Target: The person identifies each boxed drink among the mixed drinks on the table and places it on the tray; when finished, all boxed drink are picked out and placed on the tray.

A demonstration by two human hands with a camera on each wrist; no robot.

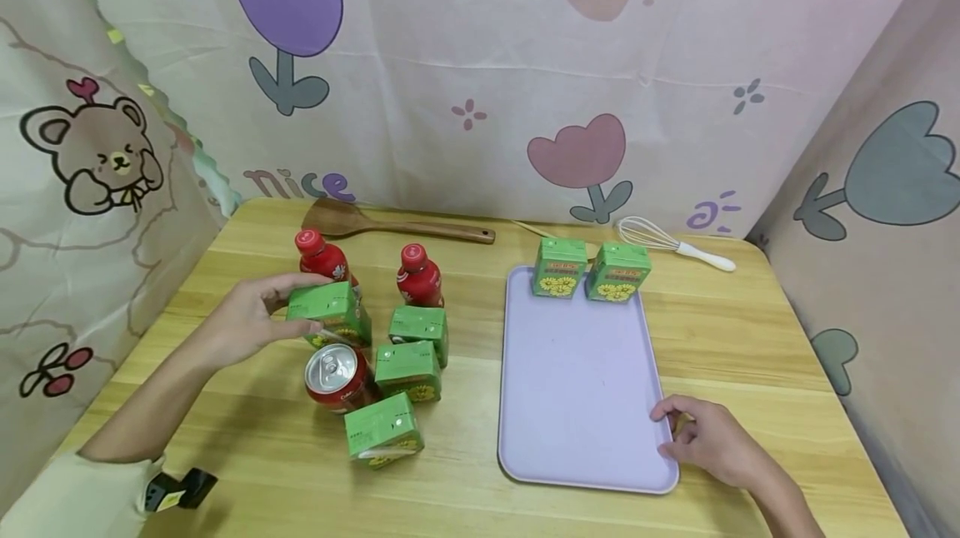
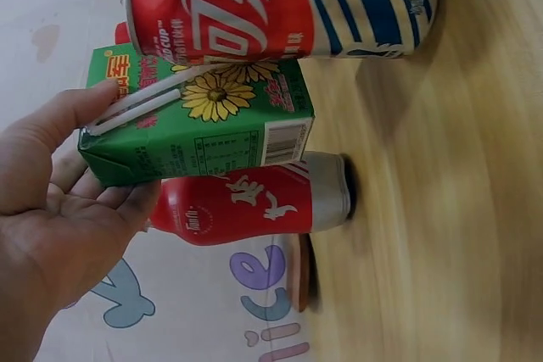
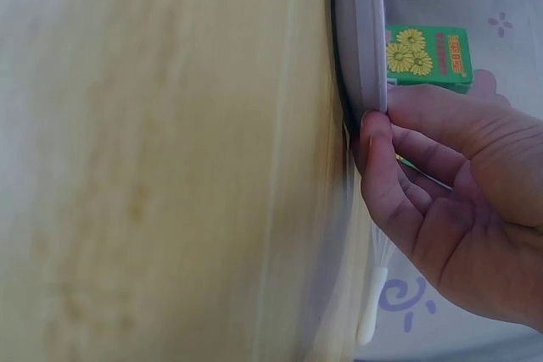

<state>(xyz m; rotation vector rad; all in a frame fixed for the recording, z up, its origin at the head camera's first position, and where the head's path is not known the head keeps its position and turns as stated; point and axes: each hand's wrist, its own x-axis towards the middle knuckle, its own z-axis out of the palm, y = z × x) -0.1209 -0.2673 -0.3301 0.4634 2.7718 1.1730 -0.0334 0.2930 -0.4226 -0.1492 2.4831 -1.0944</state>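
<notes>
A home-like corner, exact room unclear: a wooden table [image 1: 465, 471] enclosed by cartoon-print cloth [image 1: 450, 38], with kitchen spatula [image 1: 397, 226] and whisk [image 1: 675, 246]

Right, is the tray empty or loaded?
Partly loaded: in the head view, a green carton and a second carton stand at the far end of the tray, the rest bare.
</notes>
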